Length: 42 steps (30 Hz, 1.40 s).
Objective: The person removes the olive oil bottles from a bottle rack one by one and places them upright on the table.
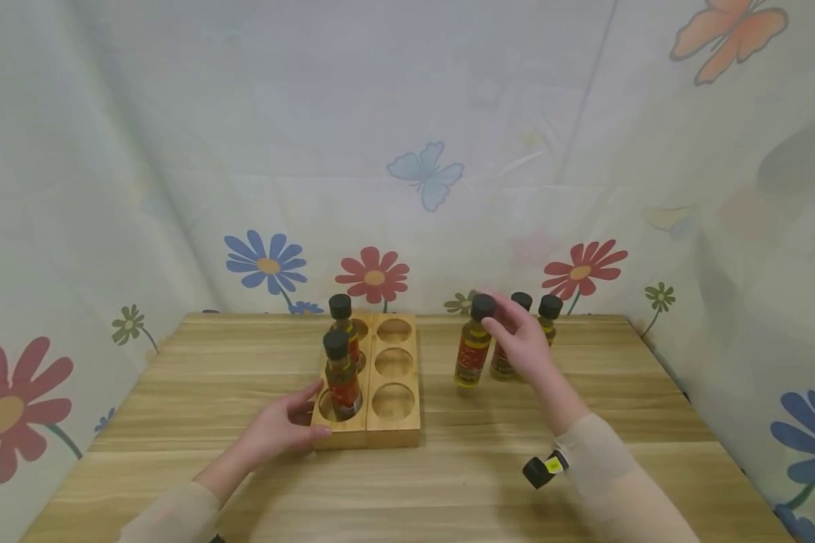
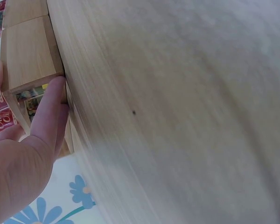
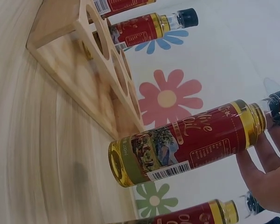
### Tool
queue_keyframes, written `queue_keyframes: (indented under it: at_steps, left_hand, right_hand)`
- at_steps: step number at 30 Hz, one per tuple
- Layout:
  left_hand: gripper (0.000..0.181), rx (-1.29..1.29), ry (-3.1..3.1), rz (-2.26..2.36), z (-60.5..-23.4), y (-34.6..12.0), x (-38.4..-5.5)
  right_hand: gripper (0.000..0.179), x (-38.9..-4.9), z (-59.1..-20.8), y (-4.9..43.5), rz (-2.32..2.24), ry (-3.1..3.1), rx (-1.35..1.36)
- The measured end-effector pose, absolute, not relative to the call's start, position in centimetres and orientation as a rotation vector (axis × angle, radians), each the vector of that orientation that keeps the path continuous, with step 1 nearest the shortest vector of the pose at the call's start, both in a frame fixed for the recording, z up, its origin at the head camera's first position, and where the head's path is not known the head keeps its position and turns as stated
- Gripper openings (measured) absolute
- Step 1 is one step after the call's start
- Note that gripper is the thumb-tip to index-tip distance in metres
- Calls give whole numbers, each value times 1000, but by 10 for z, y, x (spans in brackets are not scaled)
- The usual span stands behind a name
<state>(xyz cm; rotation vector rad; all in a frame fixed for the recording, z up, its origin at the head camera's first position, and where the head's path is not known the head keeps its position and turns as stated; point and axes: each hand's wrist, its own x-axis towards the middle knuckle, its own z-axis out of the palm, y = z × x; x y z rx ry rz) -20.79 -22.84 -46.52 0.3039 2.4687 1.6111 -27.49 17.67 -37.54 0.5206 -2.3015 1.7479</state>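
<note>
My right hand [image 1: 521, 339] pinches the black cap of an olive oil bottle [image 1: 472, 356] with a red label. In the right wrist view this olive oil bottle [image 3: 182, 142] stands out in front of the rack, held near its cap. My left hand [image 1: 278, 428] grips the near left corner of a wooden rack [image 1: 413, 392], thumb on the front and fingers along the left side. The rack has two rows of round holes. Two similar bottles stand in its left row, a near bottle [image 1: 343, 388] and a farther bottle [image 1: 340, 307].
Two more bottles, a left one [image 1: 501, 363] and a right one [image 1: 550, 308], stand behind my right hand, partly hidden by it. The wooden table [image 1: 462, 483] reaches back to a flowered cloth [image 1: 326, 188]. A black strap piece [image 1: 538, 472] sticks out at my right wrist.
</note>
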Motion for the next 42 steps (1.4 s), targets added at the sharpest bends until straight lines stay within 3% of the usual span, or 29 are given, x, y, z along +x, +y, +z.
queue_keyframes:
  at_steps: [42]
  left_hand:
    - [90,321,2465,1595,-463,-228,-208]
  right_hand:
    - [45,-263,-401,237,1704,-2369,451]
